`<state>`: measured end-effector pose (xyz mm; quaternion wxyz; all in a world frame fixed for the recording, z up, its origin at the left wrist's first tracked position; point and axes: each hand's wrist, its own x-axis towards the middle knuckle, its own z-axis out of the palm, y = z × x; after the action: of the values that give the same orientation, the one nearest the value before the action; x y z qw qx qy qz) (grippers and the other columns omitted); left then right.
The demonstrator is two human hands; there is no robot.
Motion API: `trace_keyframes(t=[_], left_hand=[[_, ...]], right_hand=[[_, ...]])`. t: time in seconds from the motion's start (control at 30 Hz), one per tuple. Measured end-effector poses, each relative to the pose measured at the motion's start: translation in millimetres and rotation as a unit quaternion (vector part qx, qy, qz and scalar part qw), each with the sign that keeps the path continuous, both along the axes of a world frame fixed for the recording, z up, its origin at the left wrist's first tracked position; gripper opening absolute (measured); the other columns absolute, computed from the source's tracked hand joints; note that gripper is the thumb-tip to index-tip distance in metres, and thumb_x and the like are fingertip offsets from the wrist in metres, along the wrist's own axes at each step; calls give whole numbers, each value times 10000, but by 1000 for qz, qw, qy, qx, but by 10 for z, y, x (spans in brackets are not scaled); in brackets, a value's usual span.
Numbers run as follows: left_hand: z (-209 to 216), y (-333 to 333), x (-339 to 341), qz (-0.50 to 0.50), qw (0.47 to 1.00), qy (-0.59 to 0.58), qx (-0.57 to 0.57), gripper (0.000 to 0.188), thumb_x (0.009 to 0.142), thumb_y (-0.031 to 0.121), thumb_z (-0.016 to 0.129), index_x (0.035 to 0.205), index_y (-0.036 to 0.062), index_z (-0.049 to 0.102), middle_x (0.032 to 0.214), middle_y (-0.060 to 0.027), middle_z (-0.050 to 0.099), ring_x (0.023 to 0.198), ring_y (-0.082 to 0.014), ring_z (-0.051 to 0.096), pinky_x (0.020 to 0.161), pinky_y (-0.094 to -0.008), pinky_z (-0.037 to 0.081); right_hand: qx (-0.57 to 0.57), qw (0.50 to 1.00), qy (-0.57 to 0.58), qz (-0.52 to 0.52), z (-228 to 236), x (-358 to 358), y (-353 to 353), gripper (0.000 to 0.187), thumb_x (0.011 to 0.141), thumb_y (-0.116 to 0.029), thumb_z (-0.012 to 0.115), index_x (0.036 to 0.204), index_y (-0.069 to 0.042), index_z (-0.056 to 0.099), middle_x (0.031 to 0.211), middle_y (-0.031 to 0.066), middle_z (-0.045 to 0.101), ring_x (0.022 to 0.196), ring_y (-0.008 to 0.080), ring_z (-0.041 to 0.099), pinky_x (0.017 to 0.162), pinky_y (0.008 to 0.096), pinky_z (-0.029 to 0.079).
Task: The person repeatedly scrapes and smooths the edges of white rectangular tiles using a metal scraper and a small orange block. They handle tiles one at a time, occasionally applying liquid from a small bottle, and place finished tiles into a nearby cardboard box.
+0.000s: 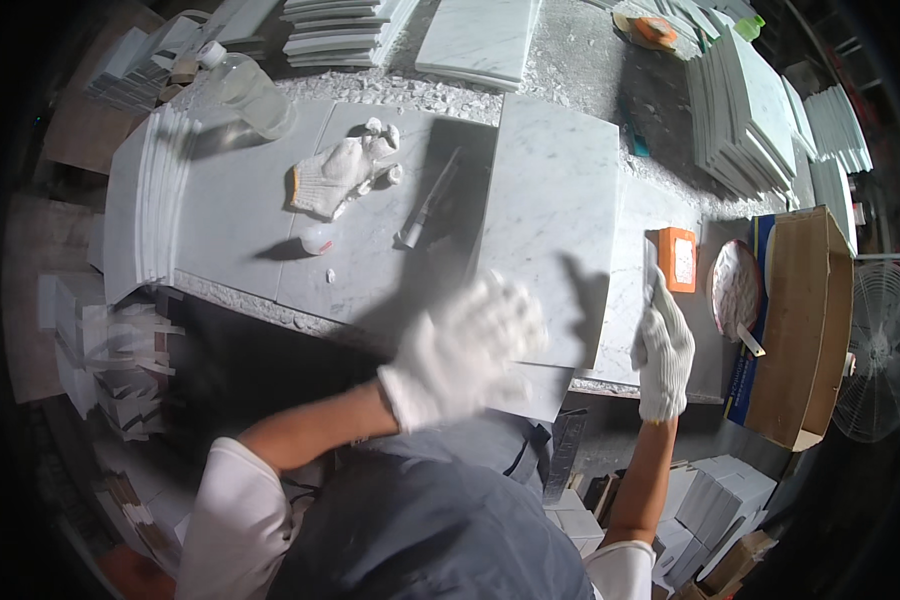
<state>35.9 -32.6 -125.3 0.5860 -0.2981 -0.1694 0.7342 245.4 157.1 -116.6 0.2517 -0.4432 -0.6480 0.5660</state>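
On the counter, one slab is laid out, seemingly unfinished. Left hand looks released; right hand, unclear.

Strong light is reaching the counter from about three o'clock, and its pale surface is looking bright while the outer room is sinking into gloom. Shadows are stretching toward nine o'clock from the bottle, the small round item and the large slab. Just below centre, toward six o'clock, the left grip is smearing with blur; the right grip, past three o'clock, is appearing sharper. Fisheye distortion is bending straight edges, and black is closing around the rim.
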Motion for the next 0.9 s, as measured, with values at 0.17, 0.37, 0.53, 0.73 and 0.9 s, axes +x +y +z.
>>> trace_keyframes(t=[0.17, 0.37, 0.53, 0.73, 0.9], left_hand=[[154, 200, -697, 41, 192, -903, 382, 687, 1017, 522, 520, 1545, 83, 493, 1667, -148, 362, 1558, -323, 297, 1288, -491, 168], [-118, 403, -182, -33, 213, -975, 59, 672, 1019, 541, 491, 1508, 84, 540, 1639, -179, 390, 1543, -365, 311, 1288, -517, 132], [-123, 1518, -842, -16, 395, -898, 193, 770, 1017, 612, 412, 1604, 116, 369, 1674, -134, 345, 1568, -316, 268, 1290, -495, 122], [-135, 2286, -1474, 30, 412, -866, 282, 693, 1022, 591, 454, 1556, 149, 450, 1646, -114, 402, 1544, -296, 314, 1289, -495, 155], [-332, 1849, -902, -89, -496, -860, 82, 587, 1000, 520, 544, 1462, 157, 552, 1497, -86, 554, 1451, -283, 434, 1260, -517, 232]], right_hand=[[-34, 987, 15, -158, -395, 564, -411, 517, 1072, -258, 592, 1538, -51, 507, 676, -88, 420, 510, 12, 341, 444, 199, 279], [-23, 950, 80, -301, -632, 475, -621, 461, 1072, -162, 595, 1520, -75, 538, 711, -74, 447, 545, 17, 365, 461, 202, 324], [86, 952, 90, -279, -654, 309, -462, 470, 1056, -102, 591, 1523, -92, 543, 734, -81, 461, 559, 2, 351, 463, 201, 300], [130, 944, 146, -267, -976, 248, -323, 484, 1043, -112, 623, 1520, -91, 545, 807, -73, 506, 581, 0, 364, 473, 186, 289], [155, 942, 114, -276, -1052, 220, -338, 471, 1043, -135, 639, 1507, -111, 564, 823, -69, 522, 583, -1, 372, 476, 182, 301]])
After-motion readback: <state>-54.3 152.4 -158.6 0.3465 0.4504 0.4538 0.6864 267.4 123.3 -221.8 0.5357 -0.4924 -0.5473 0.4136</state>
